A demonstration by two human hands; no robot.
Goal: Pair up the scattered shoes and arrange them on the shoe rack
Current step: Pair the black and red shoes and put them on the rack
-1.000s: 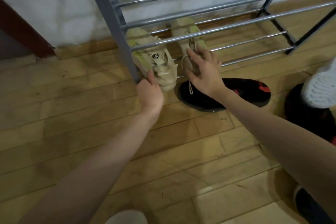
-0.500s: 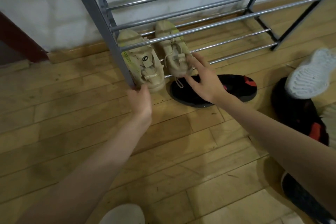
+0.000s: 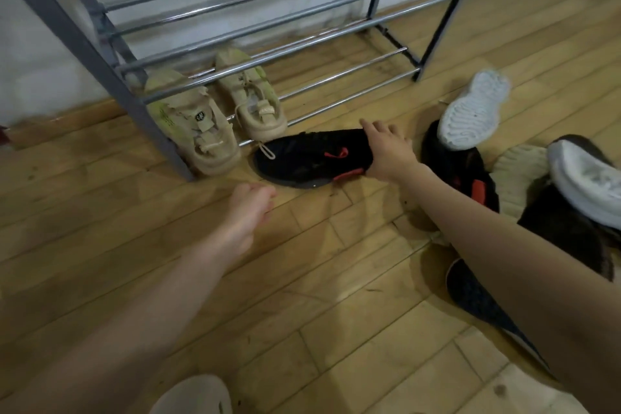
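both bare forearms reach forward from the bottom of the view. the left hand (image 3: 250, 203) hangs palm down, fingers loosely curled, holding nothing. the right hand (image 3: 386, 151) stretches farther out and to the right, fingers spread and extended, forefinger pointing ahead.

Wood plank floor (image 3: 302, 279) — white wall (image 3: 40, 54) behind, dk red trim (image 3: 2, 134) at left.
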